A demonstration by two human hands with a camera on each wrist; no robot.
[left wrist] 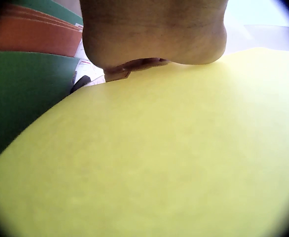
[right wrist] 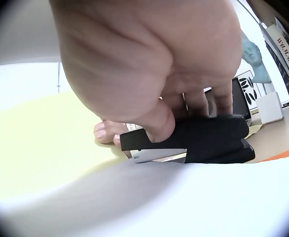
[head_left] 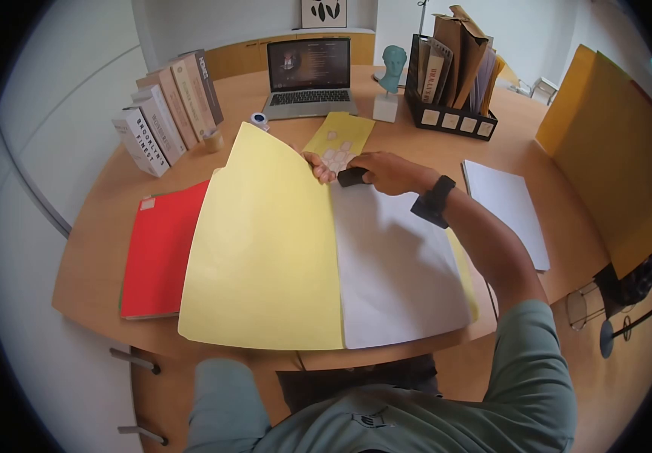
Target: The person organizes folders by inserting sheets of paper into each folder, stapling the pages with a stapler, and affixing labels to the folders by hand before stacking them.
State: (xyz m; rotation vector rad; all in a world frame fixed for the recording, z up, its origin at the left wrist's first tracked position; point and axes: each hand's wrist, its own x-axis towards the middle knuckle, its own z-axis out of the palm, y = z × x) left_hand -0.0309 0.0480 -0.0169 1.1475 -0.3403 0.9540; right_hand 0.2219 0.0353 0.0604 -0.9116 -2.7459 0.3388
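A yellow folder [head_left: 265, 249] lies opened, its left cover raised, with white sheets [head_left: 394, 279] on its right side. The right hand [head_left: 398, 174] grips a black stapler [right wrist: 208, 140] at the top of the sheets, near the fold; in the right wrist view the thumb lies along its side. Beside the stapler, the left hand [head_left: 318, 167] is at the upper edge of the raised cover, fingertips showing past it. In the left wrist view the cover [left wrist: 149, 148] hides most of the left fingers, so their hold is not clear.
A red folder [head_left: 161, 249] is at left, below standing books [head_left: 182, 98]. Behind are a laptop [head_left: 309, 75], a yellow sheet with paper shapes [head_left: 352, 132], a bust [head_left: 392, 68] and a black file holder [head_left: 454, 121]. A white paper stack [head_left: 506, 211] lies at right.
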